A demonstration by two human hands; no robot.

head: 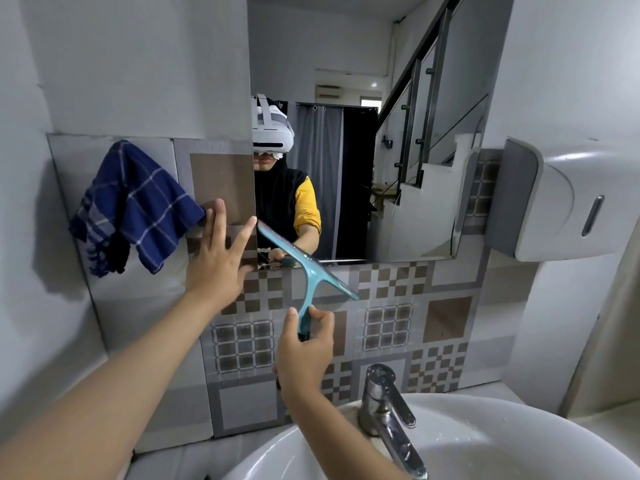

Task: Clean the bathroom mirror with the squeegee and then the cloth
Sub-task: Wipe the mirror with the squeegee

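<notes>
The mirror hangs on the wall above the sink. My right hand grips the handle of a teal squeegee, whose blade lies slanted across the mirror's lower left corner and the tiles below it. My left hand is spread flat with fingers apart on the tiled wall just left of the mirror's edge, holding nothing. A blue checked cloth hangs on the wall to the left, its right corner close to my left fingertips.
A white sink with a chrome tap sits below at the right. A white and grey wall dispenser juts out right of the mirror. Patterned grey and brown tiles cover the wall behind the sink.
</notes>
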